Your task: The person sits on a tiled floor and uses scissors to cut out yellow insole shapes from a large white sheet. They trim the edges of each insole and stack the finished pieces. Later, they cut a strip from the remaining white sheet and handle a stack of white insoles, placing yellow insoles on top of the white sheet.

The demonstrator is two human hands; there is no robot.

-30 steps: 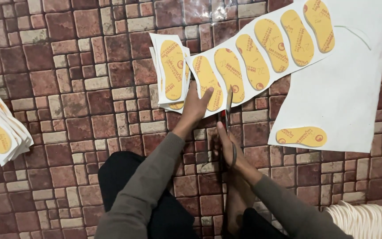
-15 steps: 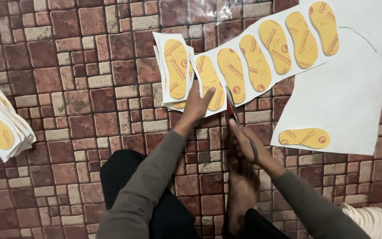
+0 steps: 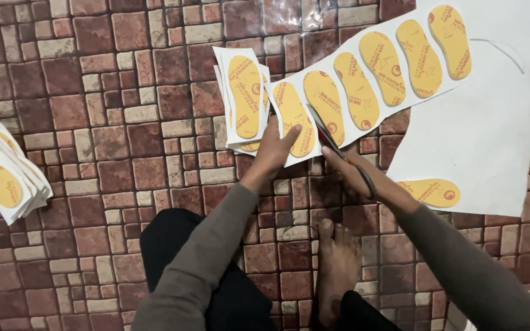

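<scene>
A white strip (image 3: 363, 92) printed with several yellow insole shapes lies across the tiled floor. My left hand (image 3: 275, 147) presses down on its near-left end, fingers on the last insole print. My right hand (image 3: 354, 170) grips a pair of dark scissors (image 3: 329, 138) whose blades are in the strip between two insole prints. Just left of my left hand lies a small pile of cut white pieces (image 3: 243, 98), each with one yellow insole print.
A large white sheet (image 3: 492, 122) with one yellow insole print (image 3: 432, 192) lies at the right. A stack of cut insole pieces (image 3: 1, 178) sits at the left edge. My bare foot (image 3: 337, 270) and dark-trousered leg (image 3: 216, 288) rest on the brick-pattern floor.
My right hand with the scissors has moved up and into the strip, between two insole prints. My left hand stays pressed on the strip's end.
</scene>
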